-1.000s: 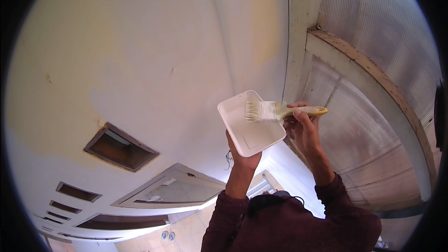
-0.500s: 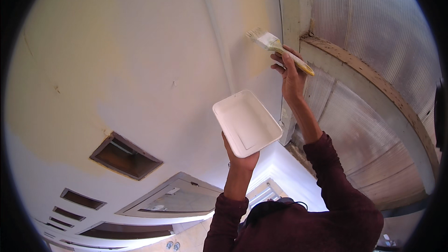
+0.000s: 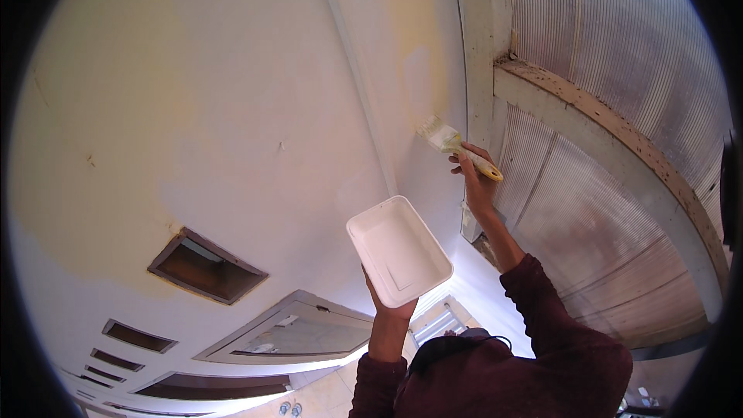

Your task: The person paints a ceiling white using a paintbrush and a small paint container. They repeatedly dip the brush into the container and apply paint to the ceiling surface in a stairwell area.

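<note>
A wide paintbrush (image 3: 480, 163) with a pale, paint-streaked handle is gripped in my right hand (image 3: 476, 182). Its whitish bristles (image 3: 433, 131) are at the wall, close to the edge of a yellowish area; whether they touch it I cannot tell for sure. Below and to the left, my left hand (image 3: 393, 311) holds a white rectangular tray (image 3: 398, 251) from beneath, its hollow side facing up into view. White paint seems to coat the tray's inside. The wall (image 3: 255, 77) is part white, part pale yellow.
Ribbed translucent panels (image 3: 611, 23) in a wooden frame (image 3: 611, 112) stand to the right of the wall. A thin vertical strip (image 3: 352, 62) runs down the wall. Lower left are dark framed openings (image 3: 207, 265) and a framed window (image 3: 298, 330). A ladder (image 3: 436, 323) shows below.
My right hand has brought the brush down along the wall, and a fresh white patch shows on the yellow above it. The tray in my left hand has also sunk lower.
</note>
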The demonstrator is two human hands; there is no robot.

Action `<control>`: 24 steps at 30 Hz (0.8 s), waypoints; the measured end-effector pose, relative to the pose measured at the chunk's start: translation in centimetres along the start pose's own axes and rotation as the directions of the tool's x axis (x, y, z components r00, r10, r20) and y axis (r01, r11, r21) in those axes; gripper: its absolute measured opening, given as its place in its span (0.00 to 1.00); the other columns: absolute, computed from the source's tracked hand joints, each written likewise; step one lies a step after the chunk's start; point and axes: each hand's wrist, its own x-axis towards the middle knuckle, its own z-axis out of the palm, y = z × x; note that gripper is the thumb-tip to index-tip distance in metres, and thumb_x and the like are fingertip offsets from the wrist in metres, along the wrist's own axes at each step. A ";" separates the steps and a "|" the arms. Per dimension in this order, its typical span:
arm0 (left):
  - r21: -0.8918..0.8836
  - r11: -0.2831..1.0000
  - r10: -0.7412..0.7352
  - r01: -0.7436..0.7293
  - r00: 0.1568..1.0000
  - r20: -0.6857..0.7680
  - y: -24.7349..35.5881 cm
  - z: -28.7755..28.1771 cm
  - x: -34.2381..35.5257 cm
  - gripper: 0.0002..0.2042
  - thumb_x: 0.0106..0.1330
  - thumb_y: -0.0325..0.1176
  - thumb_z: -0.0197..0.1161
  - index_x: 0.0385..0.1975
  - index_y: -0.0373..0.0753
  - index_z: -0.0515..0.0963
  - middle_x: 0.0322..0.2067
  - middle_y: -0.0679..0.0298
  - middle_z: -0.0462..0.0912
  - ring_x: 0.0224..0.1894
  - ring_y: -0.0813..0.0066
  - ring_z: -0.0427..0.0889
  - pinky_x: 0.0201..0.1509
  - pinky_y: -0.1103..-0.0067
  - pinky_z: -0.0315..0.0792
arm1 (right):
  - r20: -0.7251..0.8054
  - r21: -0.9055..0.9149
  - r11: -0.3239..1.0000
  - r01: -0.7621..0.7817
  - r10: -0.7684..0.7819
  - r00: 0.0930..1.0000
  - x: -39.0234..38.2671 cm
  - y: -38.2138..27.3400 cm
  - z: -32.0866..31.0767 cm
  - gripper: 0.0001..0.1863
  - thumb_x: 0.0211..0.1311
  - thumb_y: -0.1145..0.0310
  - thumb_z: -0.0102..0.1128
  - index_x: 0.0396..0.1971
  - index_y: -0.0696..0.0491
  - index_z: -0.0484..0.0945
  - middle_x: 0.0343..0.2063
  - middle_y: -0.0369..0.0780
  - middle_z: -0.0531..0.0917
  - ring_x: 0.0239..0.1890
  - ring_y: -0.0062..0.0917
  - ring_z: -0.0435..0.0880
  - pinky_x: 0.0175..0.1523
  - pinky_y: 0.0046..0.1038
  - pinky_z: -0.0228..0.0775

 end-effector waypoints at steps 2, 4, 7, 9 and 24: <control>-0.099 0.995 -0.035 0.033 0.999 -0.020 -0.5 -1.2 -0.7 0.24 0.75 0.55 0.47 0.62 0.49 0.71 0.57 0.67 0.79 0.57 0.65 0.80 0.60 0.62 0.77 | 0.008 -0.046 0.999 0.008 -0.008 1.000 0.2 0.2 -0.5 0.17 0.70 0.69 0.62 0.53 0.61 0.77 0.40 0.43 0.85 0.38 0.24 0.87 0.37 0.23 0.81; -0.296 0.951 -0.102 0.084 0.994 -0.046 -0.7 -1.9 -1.5 0.24 0.75 0.55 0.48 0.63 0.48 0.71 0.57 0.67 0.79 0.57 0.65 0.80 0.60 0.62 0.77 | 0.015 -0.136 0.990 0.031 -0.029 0.999 1.9 -1.2 0.1 0.17 0.70 0.66 0.62 0.52 0.61 0.77 0.36 0.41 0.86 0.33 0.22 0.86 0.35 0.22 0.80; -0.166 0.984 -0.068 0.060 0.997 -0.044 -1.8 -3.7 -2.4 0.24 0.75 0.54 0.48 0.63 0.47 0.70 0.57 0.66 0.79 0.58 0.63 0.80 0.60 0.61 0.77 | 0.079 -0.200 0.969 0.146 -0.133 0.988 6.5 -5.4 3.1 0.16 0.70 0.64 0.63 0.47 0.62 0.80 0.30 0.39 0.85 0.29 0.19 0.85 0.33 0.21 0.80; -0.284 0.954 -0.095 0.095 0.995 0.015 -2.1 -3.6 -2.9 0.25 0.75 0.54 0.48 0.63 0.46 0.70 0.57 0.64 0.79 0.58 0.62 0.79 0.60 0.60 0.77 | 0.072 -0.244 0.947 0.208 -0.196 0.978 9.8 -8.4 5.0 0.15 0.67 0.63 0.66 0.42 0.61 0.83 0.26 0.38 0.86 0.28 0.18 0.86 0.34 0.20 0.80; -0.365 0.925 -0.092 0.106 0.994 0.055 -2.2 -4.1 -3.4 0.24 0.75 0.54 0.48 0.63 0.46 0.70 0.56 0.64 0.79 0.57 0.62 0.80 0.60 0.58 0.77 | 0.085 -0.150 0.825 0.545 -0.538 0.838 23.1 -21.4 12.3 0.14 0.67 0.65 0.66 0.39 0.63 0.82 0.29 0.43 0.87 0.32 0.22 0.89 0.36 0.22 0.82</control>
